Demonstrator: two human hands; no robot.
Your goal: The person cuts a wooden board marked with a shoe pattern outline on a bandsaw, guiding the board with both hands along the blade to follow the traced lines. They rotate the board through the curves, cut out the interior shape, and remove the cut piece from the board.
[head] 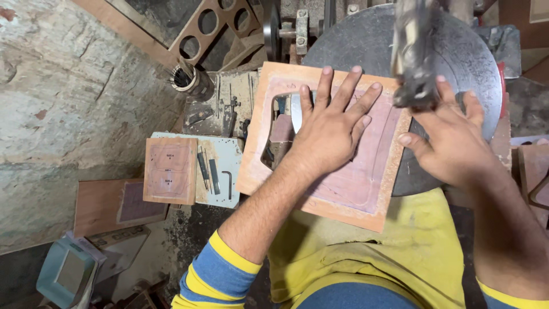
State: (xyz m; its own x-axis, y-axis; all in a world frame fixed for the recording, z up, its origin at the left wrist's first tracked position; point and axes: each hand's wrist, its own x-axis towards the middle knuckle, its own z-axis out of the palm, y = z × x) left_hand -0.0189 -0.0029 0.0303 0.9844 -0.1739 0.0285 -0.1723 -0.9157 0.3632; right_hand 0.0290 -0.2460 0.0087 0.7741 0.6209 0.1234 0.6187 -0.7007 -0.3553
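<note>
- The left hand (331, 129) lies flat on the wooden board (326, 143), all 5 fingers spread wide, palm pressing down and gripping nothing.
- The right hand (452, 140) rests at the board's right edge, fingers loosely open, thumb touching the edge.
- The board is pinkish-brown, with a routed groove and a cut-out opening at its left; it lies on the round grey metal machine table (474, 57).
- A blurred dark spindle (414, 54) hangs just above the right hand's fingers.
- To the left, well apart, a smaller wooden panel (170, 170) lies on a pale tray (229, 157) beside 1 hex key (229, 184).
</note>
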